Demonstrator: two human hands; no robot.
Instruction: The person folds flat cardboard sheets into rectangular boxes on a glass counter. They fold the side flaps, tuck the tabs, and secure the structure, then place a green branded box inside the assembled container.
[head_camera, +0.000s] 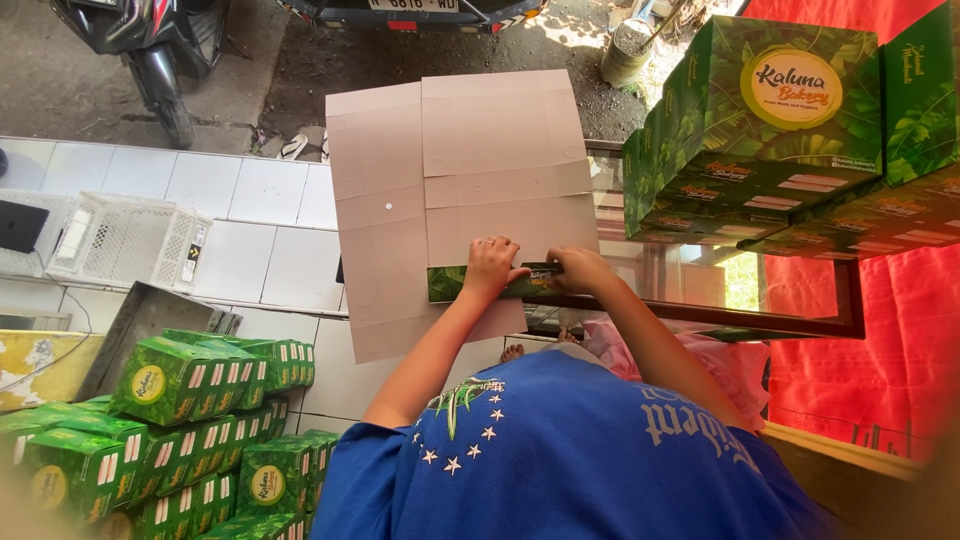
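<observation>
- My left hand (490, 265) rests on the flat cardboard sheet (460, 200), fingers curled down and pressed together over the folded green flap (445, 283) along its near edge.
- My right hand (580, 268) lies just beside it, fingers closed and pinching the same green strip at its right end.
- The two hands are near each other, with a short piece of the green strip showing between them.
- The cardboard sheet is an unfolded box lying plain brown side up, with crease lines across it; it lies on the glass worktop (700, 290) before me and juts out past its left edge over the white tiled floor (250, 200).
- The green flap is the only printed part of the sheet that shows; it is folded up over the brown side.
- To my right, a stack of finished green boxes (760, 130) with a leaf print stands on the worktop, well apart from my hands.
- Down to my left, more small green boxes (190, 400) are piled on the floor, beside a grey metal tray (140, 320) and a white plastic crate (120, 240).
- A red cloth (890, 340) hangs at the right edge.
- At the top, beyond the tiles, a motorbike (150, 50) is parked on bare ground.
- My blue shirt (560, 450) fills the bottom of the view.
</observation>
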